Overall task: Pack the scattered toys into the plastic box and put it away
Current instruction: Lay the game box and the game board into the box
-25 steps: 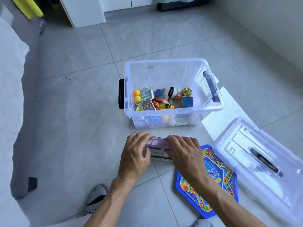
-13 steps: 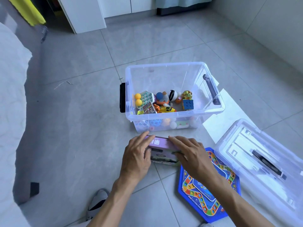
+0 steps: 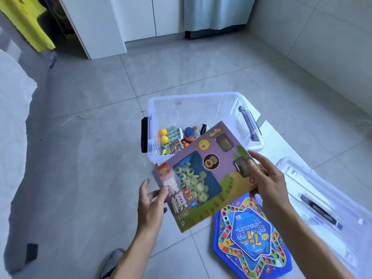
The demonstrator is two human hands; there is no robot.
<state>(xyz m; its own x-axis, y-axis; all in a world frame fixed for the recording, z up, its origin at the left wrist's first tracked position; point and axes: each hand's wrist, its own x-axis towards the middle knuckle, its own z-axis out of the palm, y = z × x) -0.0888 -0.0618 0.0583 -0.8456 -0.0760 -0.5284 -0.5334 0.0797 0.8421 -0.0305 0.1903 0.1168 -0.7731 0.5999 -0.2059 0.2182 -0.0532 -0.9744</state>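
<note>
A purple chess game box (image 3: 203, 174) with a clear window of pale round pieces is lifted off the floor, tilted face up. My left hand (image 3: 151, 200) grips its lower left edge and my right hand (image 3: 267, 178) grips its right edge. Its far corner overlaps the near rim of the clear plastic box (image 3: 193, 99), which stands open on the floor with several small toys (image 3: 171, 137) in the bottom. A blue board game (image 3: 251, 236) lies flat on the tiles under my right forearm.
The box's clear lid (image 3: 322, 208) lies upturned on the floor at the right, on a white sheet (image 3: 281, 141). A grey slipper (image 3: 112, 262) shows at the bottom. A white bed edge (image 3: 12, 137) fills the left; white cabinets (image 3: 112, 27) stand behind.
The game box lay on its edge on the floor under both hands; now it is raised and turned face up, with its far corner over the plastic box's near rim.
</note>
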